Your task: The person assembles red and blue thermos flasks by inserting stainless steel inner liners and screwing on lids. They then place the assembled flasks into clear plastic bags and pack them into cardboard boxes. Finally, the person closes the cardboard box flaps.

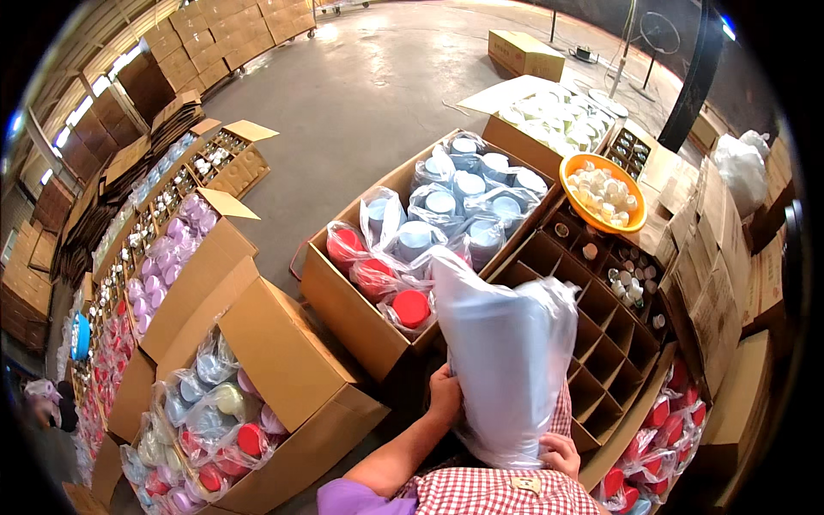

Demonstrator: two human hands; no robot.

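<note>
A large light-blue cylinder-like thing in a clear plastic bag point(506, 360) stands up close in front of me; the film hides its exact kind. My left hand point(445, 395) is closed at the bag's left edge, fingers partly hidden behind it. Low on the right side, my right hand point(560, 453) has its fingers curled against the bag. Just beyond is an open carton point(343, 300) of bagged cylinders, light-blue ones point(440, 203) and a few red-topped ones point(411, 308). To the right of the bag lies a carton with cardboard dividers point(592, 330), many cells bare.
An orange bowl point(571, 193) of small whitish pieces rests on the divided cartons. Another open carton point(318, 446) of mixed bagged cylinders stands at left. Red-topped bagged cylinders point(657, 414) lie lower right. Rows of filled cartons line the far left; a closed carton point(524, 53) sits on the floor.
</note>
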